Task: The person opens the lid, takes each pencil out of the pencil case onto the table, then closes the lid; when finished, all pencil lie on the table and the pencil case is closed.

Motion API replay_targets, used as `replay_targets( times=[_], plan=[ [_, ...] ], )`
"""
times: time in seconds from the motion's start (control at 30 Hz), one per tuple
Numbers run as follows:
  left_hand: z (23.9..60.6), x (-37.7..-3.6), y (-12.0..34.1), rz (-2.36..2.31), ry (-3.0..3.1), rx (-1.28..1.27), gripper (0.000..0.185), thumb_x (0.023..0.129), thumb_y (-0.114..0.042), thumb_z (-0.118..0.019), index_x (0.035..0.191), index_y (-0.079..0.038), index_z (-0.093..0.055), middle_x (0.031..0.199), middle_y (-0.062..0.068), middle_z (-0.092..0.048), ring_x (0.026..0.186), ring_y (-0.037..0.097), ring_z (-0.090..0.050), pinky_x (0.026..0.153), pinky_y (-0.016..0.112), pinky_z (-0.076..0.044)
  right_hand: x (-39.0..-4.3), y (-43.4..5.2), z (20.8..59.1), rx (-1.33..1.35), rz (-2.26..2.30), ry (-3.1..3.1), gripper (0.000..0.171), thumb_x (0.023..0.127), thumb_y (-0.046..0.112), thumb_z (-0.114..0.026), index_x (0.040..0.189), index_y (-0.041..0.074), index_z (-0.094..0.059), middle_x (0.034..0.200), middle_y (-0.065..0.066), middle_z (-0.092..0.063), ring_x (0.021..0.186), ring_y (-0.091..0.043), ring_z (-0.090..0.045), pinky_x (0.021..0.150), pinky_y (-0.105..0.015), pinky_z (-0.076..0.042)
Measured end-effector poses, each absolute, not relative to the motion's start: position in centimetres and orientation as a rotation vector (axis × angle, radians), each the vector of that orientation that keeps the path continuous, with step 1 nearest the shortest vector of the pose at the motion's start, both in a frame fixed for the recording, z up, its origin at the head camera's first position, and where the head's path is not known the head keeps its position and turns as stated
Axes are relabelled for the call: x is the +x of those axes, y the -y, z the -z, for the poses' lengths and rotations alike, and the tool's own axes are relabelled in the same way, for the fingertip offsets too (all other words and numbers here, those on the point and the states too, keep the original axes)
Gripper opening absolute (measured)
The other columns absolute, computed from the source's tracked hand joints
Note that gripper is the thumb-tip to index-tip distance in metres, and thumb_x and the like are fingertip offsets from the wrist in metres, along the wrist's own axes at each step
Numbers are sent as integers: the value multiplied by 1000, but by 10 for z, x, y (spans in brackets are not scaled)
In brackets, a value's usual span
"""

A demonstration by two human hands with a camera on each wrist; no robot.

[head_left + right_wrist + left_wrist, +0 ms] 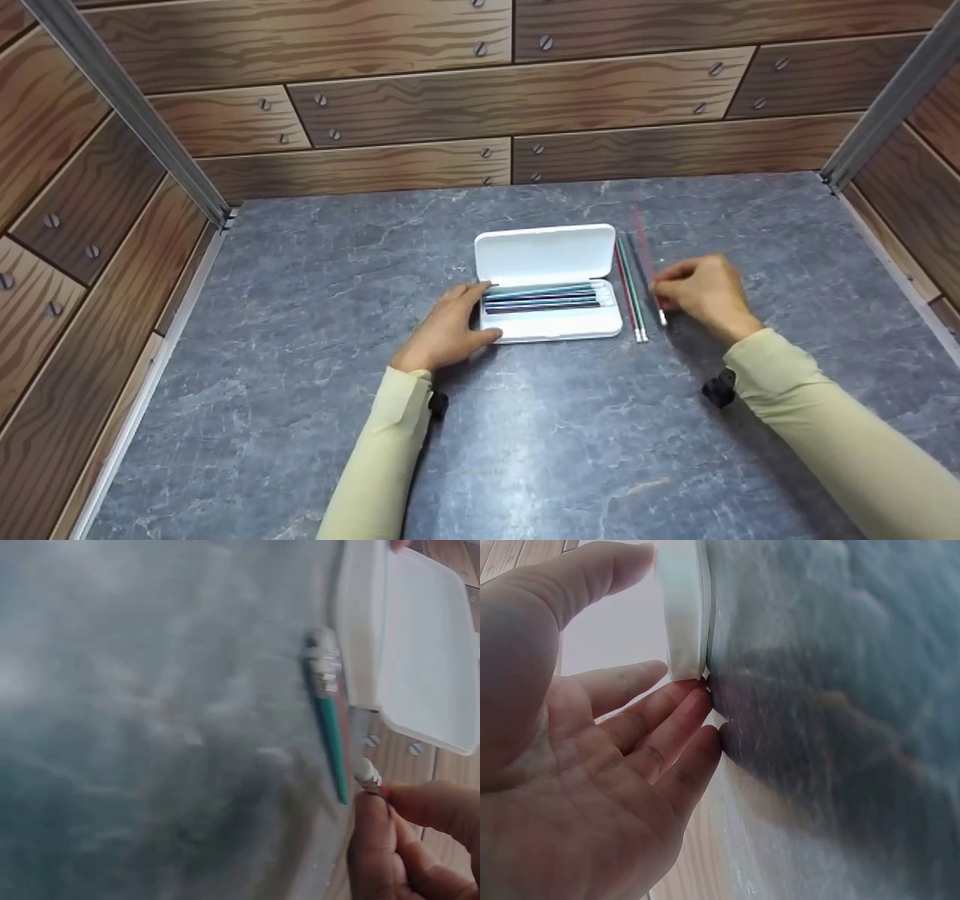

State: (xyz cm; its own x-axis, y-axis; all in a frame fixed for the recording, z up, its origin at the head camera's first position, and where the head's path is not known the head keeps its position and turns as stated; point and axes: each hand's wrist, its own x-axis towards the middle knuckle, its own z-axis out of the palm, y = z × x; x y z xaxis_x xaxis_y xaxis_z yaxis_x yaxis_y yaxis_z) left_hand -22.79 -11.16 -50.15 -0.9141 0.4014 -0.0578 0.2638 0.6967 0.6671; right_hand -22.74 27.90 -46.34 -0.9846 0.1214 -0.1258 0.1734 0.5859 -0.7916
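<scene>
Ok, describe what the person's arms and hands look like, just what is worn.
Both arms wear long, pale yellow-beige fabric sleeves that end at the wrists. A small black strap or camera mount sits under the right cuff, and a similar black piece sits at the left cuff. The left hand and right hand are bare, with no gloves; no rings or watch are visible.
</scene>
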Motion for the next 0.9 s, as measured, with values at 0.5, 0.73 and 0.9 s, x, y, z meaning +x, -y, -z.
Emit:
replay_targets(
  times=[0.5, 0.73, 0.9],
  plan=[
    [522, -239, 113, -986, -2730, 523, 88, 100, -41, -83, 173, -13, -43, 170, 17, -52, 161, 38, -47, 134, 57, -41, -224, -276, 475, 272, 1281, -2662, 34, 95, 11, -88, 119, -12, -81, 80, 1, -83, 61, 1, -73, 60, -19, -64],
    [501, -229, 111, -1016, -2712, 526, 84, 101, -35, -83, 171, -8, -45, 168, 21, -52, 160, 41, -48, 134, 58, -41, -223, -274, 474, 257, 1368, -2599, 33, 98, 6, -84, 121, -17, -78, 84, -4, -84, 61, 0, -75, 63, -21, -66],
    [489, -222, 109, -1009, -2689, 500, 83, 102, -30, -82, 172, -7, -43, 170, 21, -51, 161, 40, -47, 136, 56, -39, -223, -273, 475, 268, 1403, -2552, 34, 99, 5, -82, 123, -18, -76, 88, -7, -85, 64, -1, -76, 66, -22, -67]
  ],
)
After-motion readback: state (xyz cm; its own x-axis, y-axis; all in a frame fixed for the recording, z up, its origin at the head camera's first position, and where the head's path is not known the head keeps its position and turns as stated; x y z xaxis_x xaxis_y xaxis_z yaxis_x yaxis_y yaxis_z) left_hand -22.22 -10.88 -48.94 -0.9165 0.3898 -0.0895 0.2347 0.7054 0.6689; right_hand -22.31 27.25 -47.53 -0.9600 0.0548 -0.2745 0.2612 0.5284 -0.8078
